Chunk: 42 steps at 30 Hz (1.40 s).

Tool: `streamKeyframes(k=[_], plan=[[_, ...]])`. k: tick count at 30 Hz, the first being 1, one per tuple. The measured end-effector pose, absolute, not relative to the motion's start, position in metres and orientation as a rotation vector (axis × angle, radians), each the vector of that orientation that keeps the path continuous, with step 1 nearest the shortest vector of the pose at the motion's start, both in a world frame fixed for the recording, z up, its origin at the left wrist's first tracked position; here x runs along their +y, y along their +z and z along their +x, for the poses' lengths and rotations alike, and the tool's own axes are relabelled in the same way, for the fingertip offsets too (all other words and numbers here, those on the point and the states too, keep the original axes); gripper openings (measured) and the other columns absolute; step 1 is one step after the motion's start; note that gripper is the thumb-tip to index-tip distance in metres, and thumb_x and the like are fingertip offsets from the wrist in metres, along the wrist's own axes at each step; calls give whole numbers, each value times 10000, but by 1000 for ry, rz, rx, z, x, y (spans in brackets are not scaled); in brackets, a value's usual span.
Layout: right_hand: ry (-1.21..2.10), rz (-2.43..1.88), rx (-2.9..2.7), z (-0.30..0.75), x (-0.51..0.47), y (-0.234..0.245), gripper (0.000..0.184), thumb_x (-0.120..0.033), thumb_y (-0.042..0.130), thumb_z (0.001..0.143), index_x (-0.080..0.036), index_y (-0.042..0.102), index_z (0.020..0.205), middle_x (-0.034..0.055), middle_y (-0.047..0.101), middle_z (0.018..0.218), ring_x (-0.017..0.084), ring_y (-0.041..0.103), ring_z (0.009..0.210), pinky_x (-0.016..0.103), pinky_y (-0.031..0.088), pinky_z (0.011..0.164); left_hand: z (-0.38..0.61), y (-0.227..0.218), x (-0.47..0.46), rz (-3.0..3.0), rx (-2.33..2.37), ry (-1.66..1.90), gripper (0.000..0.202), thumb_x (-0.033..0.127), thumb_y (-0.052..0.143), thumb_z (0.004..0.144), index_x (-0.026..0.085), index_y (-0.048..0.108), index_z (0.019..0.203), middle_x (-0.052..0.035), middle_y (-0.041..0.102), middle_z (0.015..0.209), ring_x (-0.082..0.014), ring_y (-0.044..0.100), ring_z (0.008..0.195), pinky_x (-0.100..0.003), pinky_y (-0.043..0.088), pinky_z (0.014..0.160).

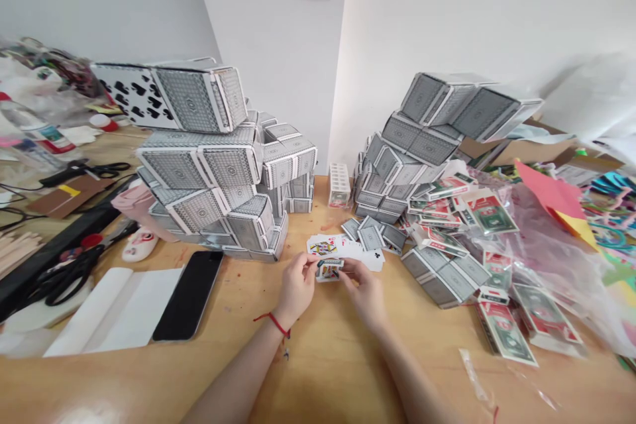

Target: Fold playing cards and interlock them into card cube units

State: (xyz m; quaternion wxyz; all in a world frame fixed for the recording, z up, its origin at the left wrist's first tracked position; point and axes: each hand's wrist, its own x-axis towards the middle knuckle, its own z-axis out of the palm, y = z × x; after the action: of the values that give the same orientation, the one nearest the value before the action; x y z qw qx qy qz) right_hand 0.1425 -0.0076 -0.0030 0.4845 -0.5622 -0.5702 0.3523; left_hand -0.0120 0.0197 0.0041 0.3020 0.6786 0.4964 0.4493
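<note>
Between my two hands is a playing card (330, 271), a face card with its picture partly showing and its upper edge bent. My left hand (299, 283) pinches its left end; a red string bracelet circles that wrist. The fingers of my right hand (364, 288) close on its right end. Just beyond lie loose playing cards (366, 256) spread face up, a queen among them. Several folded grey-backed cards (371, 236) rest behind those. A block of joined folded cards (446, 276) lies to the right of my right hand.
Tall stacks of folded-card blocks stand at left (199, 162) and right (422, 136). A black phone (189, 295), white paper (116, 308) and scissors (82, 271) lie left. Card boxes (504, 331) and plastic wrap (551, 258) crowd the right. A clear case (338, 185) stands near the wall.
</note>
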Motion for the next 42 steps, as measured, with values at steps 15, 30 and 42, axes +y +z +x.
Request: streamKeyframes(k=[15, 30, 42], plan=[[768, -1545, -1371, 139, -9, -1, 259, -251, 518, 718, -176, 636, 935, 64, 694, 856, 204, 653, 734, 326, 518, 700, -4, -3, 12, 1964, 1381, 1132, 242, 163, 516, 762, 202, 528, 1000, -48, 650, 917, -166, 632, 791, -322, 521, 715], [1422, -1116, -1107, 149, -6, 11, 323, -402, 570, 726, -172, 638, 943, 75, 671, 937, 229, 621, 848, 401, 481, 779, -10, 6, 18, 1728, 1258, 1175, 185, 204, 478, 792, 185, 604, 926, -53, 656, 890, -153, 618, 777, -266, 520, 649], [1867, -853, -654, 142, -10, 15, 314, -364, 658, 678, -182, 588, 925, 64, 655, 893, 196, 619, 827, 367, 507, 713, -7, 21, 14, 1931, 1039, 1128, 274, 139, 464, 788, 214, 591, 1019, -54, 628, 1038, -156, 572, 972, -330, 464, 861]])
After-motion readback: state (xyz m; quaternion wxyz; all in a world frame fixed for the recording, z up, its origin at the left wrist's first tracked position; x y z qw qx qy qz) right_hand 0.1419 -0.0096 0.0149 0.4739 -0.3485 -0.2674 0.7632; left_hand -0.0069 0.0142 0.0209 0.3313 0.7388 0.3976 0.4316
